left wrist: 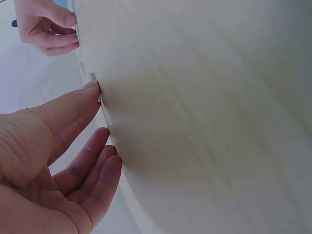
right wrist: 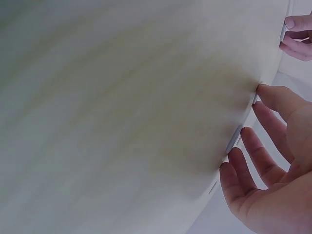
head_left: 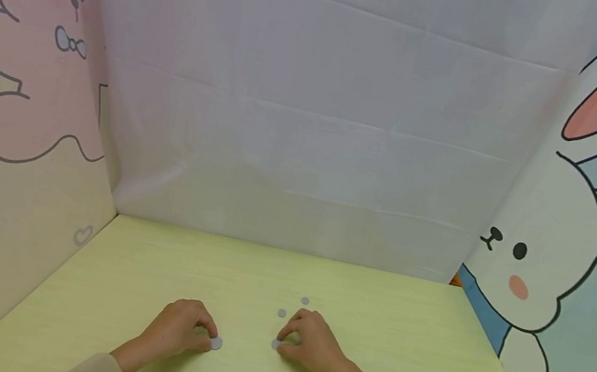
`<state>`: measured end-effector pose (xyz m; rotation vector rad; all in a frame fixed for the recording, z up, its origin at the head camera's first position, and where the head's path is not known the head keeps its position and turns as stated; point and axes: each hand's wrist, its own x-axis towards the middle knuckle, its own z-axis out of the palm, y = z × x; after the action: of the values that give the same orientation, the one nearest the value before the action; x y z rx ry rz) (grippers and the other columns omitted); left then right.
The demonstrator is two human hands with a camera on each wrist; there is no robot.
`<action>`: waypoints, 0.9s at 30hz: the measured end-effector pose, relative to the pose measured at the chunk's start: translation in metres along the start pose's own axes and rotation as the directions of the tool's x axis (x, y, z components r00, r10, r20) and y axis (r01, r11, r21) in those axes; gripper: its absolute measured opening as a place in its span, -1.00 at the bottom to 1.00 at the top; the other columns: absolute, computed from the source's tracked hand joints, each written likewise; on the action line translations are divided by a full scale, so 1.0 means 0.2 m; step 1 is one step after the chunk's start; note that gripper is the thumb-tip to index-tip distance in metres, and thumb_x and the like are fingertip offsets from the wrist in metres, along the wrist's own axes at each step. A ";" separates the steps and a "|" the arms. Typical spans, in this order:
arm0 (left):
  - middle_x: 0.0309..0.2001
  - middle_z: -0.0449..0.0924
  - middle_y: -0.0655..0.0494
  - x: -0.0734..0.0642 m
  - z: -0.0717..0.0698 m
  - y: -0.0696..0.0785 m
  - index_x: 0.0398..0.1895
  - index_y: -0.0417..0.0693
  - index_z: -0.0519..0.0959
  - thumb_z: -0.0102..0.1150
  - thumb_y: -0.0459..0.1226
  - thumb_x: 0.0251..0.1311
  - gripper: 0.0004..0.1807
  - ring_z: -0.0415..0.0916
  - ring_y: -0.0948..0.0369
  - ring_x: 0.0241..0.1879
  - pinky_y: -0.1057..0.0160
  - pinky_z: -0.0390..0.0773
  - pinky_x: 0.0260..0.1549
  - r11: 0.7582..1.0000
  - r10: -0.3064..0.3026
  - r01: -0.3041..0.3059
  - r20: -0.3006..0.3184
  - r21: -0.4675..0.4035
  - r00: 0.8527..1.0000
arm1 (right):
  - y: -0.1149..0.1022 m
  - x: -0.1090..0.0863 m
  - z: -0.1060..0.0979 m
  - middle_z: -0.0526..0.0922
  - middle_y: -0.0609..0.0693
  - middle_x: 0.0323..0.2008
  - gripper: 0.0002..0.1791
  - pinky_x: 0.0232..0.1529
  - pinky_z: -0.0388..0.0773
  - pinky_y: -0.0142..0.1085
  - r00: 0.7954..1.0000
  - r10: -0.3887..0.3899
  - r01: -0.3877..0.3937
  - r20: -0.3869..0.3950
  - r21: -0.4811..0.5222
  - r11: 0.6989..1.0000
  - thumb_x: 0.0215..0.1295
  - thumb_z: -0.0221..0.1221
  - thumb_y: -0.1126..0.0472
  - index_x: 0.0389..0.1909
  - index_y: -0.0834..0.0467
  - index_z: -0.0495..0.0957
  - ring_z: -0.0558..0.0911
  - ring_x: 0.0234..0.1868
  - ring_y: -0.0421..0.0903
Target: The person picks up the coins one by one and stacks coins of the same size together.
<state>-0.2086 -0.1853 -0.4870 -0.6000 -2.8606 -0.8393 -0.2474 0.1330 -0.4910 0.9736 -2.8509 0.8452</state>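
On the pale yellow-green table (head_left: 144,259), my left hand (head_left: 180,327) pinches a small flat grey disc (head_left: 216,343) between thumb and forefinger. The left wrist view shows its edge (left wrist: 92,76) at the thumb tip. To the right, my right hand (head_left: 316,344) pinches another grey disc (head_left: 275,344) by its right side, low at the tabletop. Two loose grey discs lie beyond that hand: one disc (head_left: 282,313) just past the held one, the other disc (head_left: 305,300) farther back. The discs' markings are too small to make out.
A white cloth (head_left: 310,115) hangs behind the table's back edge. Side panels flank the table: a cream one with a pink cartoon animal (head_left: 44,77) at left, a blue one with white rabbits (head_left: 548,254) at right.
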 end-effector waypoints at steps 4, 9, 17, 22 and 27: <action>-0.31 0.69 0.39 0.00 0.00 0.00 -0.42 0.22 0.82 0.72 -0.17 -0.07 -0.81 0.62 0.19 -0.24 0.19 0.58 -0.21 1.000 -0.003 0.003 0.001 -0.003 1.000 | -0.01 0.01 0.01 0.67 -0.20 -0.17 -0.94 0.03 0.58 -0.18 1.000 -0.003 0.003 0.006 -0.005 1.000 0.26 0.52 0.12 -0.28 -0.02 0.86 0.53 -0.10 -0.18; -0.31 0.69 0.39 0.00 0.00 0.00 -0.43 0.23 0.82 0.72 -0.16 -0.07 -0.81 0.61 0.22 -0.25 0.20 0.58 -0.22 1.000 -0.002 0.002 0.003 -0.004 1.000 | -0.03 0.01 0.01 0.68 -0.22 -0.18 -0.96 0.06 0.60 -0.16 1.000 -0.009 0.010 0.016 -0.012 1.000 0.27 0.51 0.12 -0.28 -0.05 0.86 0.55 -0.08 -0.17; -0.31 0.71 0.38 0.00 0.00 0.00 -0.42 0.21 0.83 0.72 -0.16 -0.06 -0.82 0.62 0.21 -0.24 0.19 0.60 -0.22 1.000 0.008 -0.008 0.007 -0.021 1.000 | -0.04 0.02 0.02 0.67 -0.23 -0.20 -0.96 0.07 0.59 -0.18 1.000 -0.016 0.016 0.021 -0.015 1.000 0.26 0.52 0.12 -0.29 -0.05 0.86 0.54 -0.10 -0.22; -0.30 0.71 0.37 0.00 -0.01 0.00 -0.42 0.21 0.83 0.71 -0.17 -0.06 -0.82 0.62 0.20 -0.24 0.19 0.59 -0.23 1.000 0.009 -0.009 0.010 -0.019 1.000 | -0.05 0.03 0.03 0.66 -0.25 -0.24 -0.96 0.00 0.58 -0.25 0.999 -0.026 0.026 0.018 -0.007 1.000 0.25 0.53 0.12 -0.31 -0.04 0.86 0.53 -0.14 -0.24; -0.30 0.71 0.36 0.00 0.00 0.00 -0.41 0.21 0.83 0.71 -0.17 -0.05 -0.82 0.62 0.20 -0.24 0.20 0.58 -0.23 1.000 0.011 -0.011 0.010 -0.017 1.000 | -0.07 0.03 0.05 0.65 -0.24 -0.24 -0.95 -0.01 0.55 -0.28 0.999 -0.028 0.028 0.021 -0.004 1.000 0.26 0.52 0.11 -0.31 -0.04 0.86 0.51 -0.13 -0.24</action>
<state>-0.2083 -0.1859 -0.4864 -0.6231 -2.8597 -0.8621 -0.2437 0.1155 -0.4912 1.0261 -2.8482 0.8311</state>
